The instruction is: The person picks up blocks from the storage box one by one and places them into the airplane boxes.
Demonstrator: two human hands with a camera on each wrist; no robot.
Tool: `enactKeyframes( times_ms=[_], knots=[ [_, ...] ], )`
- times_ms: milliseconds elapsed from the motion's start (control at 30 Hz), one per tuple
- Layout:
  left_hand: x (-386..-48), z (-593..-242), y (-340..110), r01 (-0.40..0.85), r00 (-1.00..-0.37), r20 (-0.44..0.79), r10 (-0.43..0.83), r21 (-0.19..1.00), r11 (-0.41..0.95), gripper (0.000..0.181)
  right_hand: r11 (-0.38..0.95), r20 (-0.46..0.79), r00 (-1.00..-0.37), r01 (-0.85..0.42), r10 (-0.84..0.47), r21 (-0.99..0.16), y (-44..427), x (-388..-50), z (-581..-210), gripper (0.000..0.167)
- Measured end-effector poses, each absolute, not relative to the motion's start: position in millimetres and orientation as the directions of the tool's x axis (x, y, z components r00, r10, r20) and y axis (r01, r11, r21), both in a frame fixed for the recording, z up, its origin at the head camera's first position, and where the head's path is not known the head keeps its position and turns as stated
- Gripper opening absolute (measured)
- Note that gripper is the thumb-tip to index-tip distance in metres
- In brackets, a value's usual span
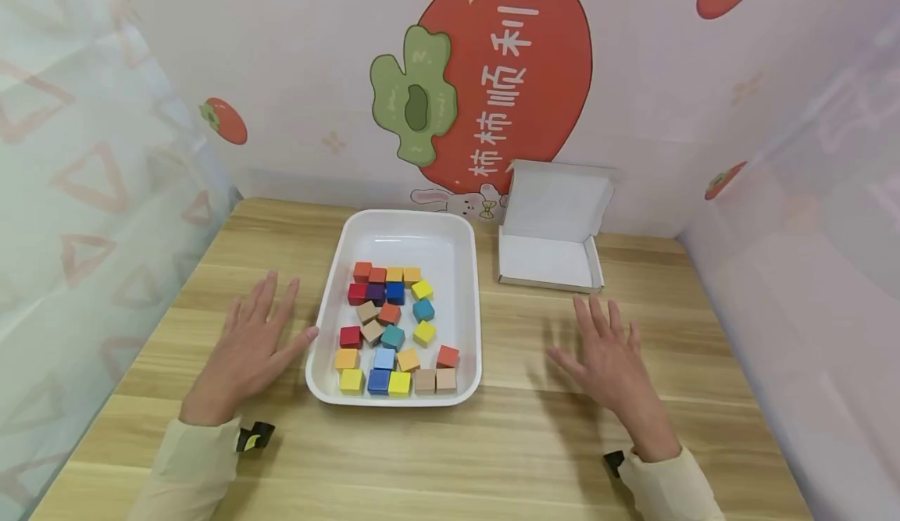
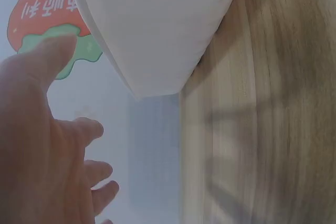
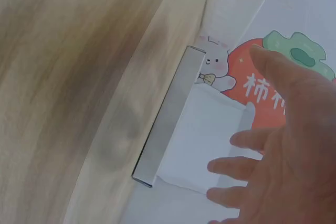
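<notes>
Since the spread left hand (image 1: pixel 248 351) is beside the white plastic tray (image 1: pixel 450 271), left of centre, its thumb could jolt and jumble the small multicoloured cubes (image 1: pixel 389 314) inside; the right hand (image 1: pixel 610 361), lower right, fingers apart, could knock the open white cardboard box (image 1: pixel 544 261).

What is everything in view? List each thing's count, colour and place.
Table: 1, light brown wood-grain, centre
Tray: 1, white, on table
Cubes: 24 visible; red, orange, yellow, blue, teal, purple, tan; in tray
Lidded box: 1, white, open, on table right of tray
Persimmon-print backdrop: 1, pale with red-orange, behind table
Printed rabbit: 1, white, on backdrop
Side panels: 2, pale, flanking table
Wrist devices: 2, black, one per wrist
Sleeves: 2, cream, forearms
Left grip: 1, bare, left of tray
Right grip: 1, bare, right of tray
</notes>
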State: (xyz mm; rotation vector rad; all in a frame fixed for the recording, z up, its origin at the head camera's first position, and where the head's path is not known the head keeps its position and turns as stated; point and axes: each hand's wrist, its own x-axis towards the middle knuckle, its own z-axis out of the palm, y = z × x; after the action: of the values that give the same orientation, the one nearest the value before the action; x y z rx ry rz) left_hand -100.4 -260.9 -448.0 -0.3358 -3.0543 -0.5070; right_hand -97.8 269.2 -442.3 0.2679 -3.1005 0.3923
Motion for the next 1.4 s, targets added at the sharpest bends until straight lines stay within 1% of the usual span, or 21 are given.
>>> enactKeyframes(
  times_ms=[167, 267, 367, 467, 500, 633, 767, 900, 1000, 1100, 1233, 1400],
  knots=[
    [-99.4, -444.0, -259.0, 0.237, -0.971, 0.048, 0.235, 0.332, 0.913, 0.095, 0.924, 0.081, -0.978, -0.209, -0.193, -0.319, 274.2, -106.3, -438.2, 0.086],
    [-98.8, -440.2, -254.0, 0.241, -0.968, 0.024, 0.248, 0.346, 0.907, 0.098, 0.900, 0.145, -0.971, -0.229, -0.187, -0.371, 280.1, -116.5, -436.2, 0.073],
    [-96.6, -437.7, -246.5, 0.258, -0.962, 0.002, 0.274, 0.349, 0.901, 0.101, 0.876, 0.211, -0.963, -0.242, -0.166, -0.416, 289.5, -130.0, -435.8, 0.054],
    [-92.2, -438.0, -238.6, 0.284, -0.953, -0.004, 0.304, 0.340, 0.896, 0.105, 0.857, 0.217, -0.967, -0.222, -0.133, -0.464, 302.1, -147.5, -435.8, 0.046],
    [-90.6, -438.4, -236.1, 0.295, -0.949, -0.006, 0.315, 0.336, 0.894, 0.106, 0.855, 0.201, -0.973, -0.200, -0.115, -0.478, 306.5, -153.5, -435.3, 0.046],
    [-83.0, -442.5, -226.8, 0.321, -0.941, -0.006, 0.340, 0.308, 0.896, 0.114, 0.845, 0.106, -0.994, -0.086, -0.035, -0.527, 323.5, -177.2, -436.9, 0.055],
    [-76.9, -449.4, -219.1, 0.325, -0.939, -0.014, 0.345, 0.296, 0.898, 0.121, 0.829, 0.042, -0.998, 0.018, 0.050, -0.558, 336.0, -193.8, -442.5, 0.057],
    [-72.7, -455.9, -215.1, 0.301, -0.946, -0.030, 0.323, 0.289, 0.909, 0.126, 0.830, 0.014, -0.997, 0.050, 0.070, -0.555, 342.9, -206.5, -454.7, 0.054],
    [-71.7, -458.8, -213.6, 0.288, -0.951, -0.027, 0.308, 0.282, 0.915, 0.128, 0.830, 0.012, -0.997, 0.057, 0.077, -0.555, 345.2, -215.0, -464.7, 0.052],
    [-72.3, -460.7, -212.1, 0.292, -0.951, -0.014, 0.308, 0.284, 0.913, 0.129, 0.815, 0.009, -0.994, 0.086, 0.111, -0.573, 346.5, -221.4, -471.0, 0.050],
    [-73.1, -462.5, -210.6, 0.293, -0.951, -0.009, 0.308, 0.284, 0.913, 0.129, 0.798, -0.026, -0.990, 0.129, 0.140, -0.589, 344.7, -227.0, -472.2, 0.046],
    [-72.9, -463.2, -210.6, 0.292, -0.952, -0.002, 0.305, 0.289, 0.912, 0.129, 0.798, -0.050, -0.990, 0.137, 0.133, -0.587, 339.6, -229.3, -468.4, 0.042]
  ],
)
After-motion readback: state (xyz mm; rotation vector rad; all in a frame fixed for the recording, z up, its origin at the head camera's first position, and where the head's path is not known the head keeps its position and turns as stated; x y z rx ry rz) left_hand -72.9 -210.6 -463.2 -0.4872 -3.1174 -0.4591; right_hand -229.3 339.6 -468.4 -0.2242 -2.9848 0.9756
